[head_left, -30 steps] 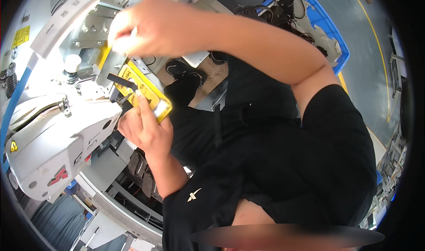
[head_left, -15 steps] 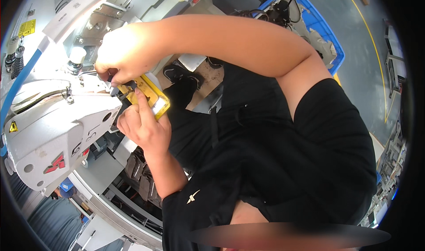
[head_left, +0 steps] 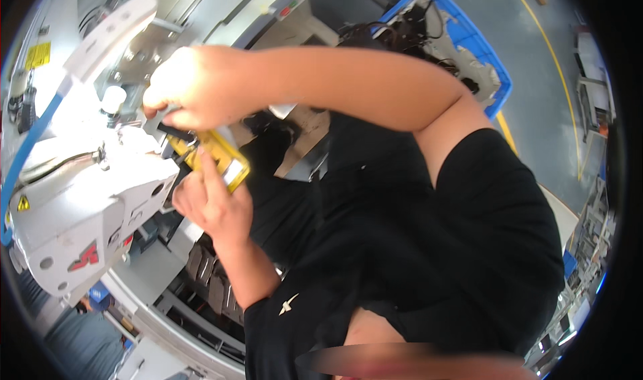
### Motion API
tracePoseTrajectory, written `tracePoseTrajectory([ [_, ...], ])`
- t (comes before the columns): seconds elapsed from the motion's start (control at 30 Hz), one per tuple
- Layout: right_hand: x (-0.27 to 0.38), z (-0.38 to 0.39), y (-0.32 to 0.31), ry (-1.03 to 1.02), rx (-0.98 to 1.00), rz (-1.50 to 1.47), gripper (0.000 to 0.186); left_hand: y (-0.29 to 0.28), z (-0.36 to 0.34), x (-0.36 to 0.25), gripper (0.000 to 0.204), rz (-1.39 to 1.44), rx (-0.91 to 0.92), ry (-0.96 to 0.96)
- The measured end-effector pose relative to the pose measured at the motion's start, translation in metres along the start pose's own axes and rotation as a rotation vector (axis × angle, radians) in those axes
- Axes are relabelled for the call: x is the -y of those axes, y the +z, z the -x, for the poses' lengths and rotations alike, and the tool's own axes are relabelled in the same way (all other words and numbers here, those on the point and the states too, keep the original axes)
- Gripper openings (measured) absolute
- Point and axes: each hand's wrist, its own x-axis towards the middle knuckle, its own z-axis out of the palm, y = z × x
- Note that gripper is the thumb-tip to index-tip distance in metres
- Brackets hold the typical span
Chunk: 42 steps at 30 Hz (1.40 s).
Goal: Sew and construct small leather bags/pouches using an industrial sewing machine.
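My left hand [head_left: 218, 206] is at the yellow tray-like plate [head_left: 234, 169] beside a white sewing machine head [head_left: 100, 206]. Its index finger stretches over the top of the plate, the other fingers are curled, and the thumb is hidden behind the plate. Above it, my right hand [head_left: 191, 89] reaches across from the right, thumb and fingers pinched on a narrow black strip [head_left: 175, 131] that slants down toward the plate. Small dark and metal parts lie between the strip and my left index fingertip; blur hides their detail.
A blue hose [head_left: 33, 149] and a pale bracket [head_left: 110, 35] rise at the left. Behind my right arm stands a blue crate [head_left: 479, 52] holding dark parts and cables. Another person's grey clothing [head_left: 87, 346] shows at the lower left.
The whole view has shifted a little. My right hand has drawn slightly up from the plate, showing more of the black strip; my left index finger stays on the plate.
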Motion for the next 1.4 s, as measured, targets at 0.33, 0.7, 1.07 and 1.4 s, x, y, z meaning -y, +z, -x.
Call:
tracePoseTrajectory([
  [0.33,0.024,0.020,0.020,0.400,0.200,-0.134,0.026,-0.001,0.008,0.010,0.044,-0.015,0.017,0.002],
  [0.7,0.015,0.045,0.017,0.319,0.018,-0.196,0.023,-0.007,0.002,0.009,0.047,-0.078,0.088,0.071],
  [1.07,-0.193,0.356,-0.174,1.630,-0.601,0.025,0.028,-0.021,0.016,0.013,0.052,0.101,0.142,0.026],
  [1.4,-0.204,0.412,-0.151,1.734,0.070,0.364,0.036,-0.019,0.018,0.016,0.051,0.159,0.106,0.028],
])
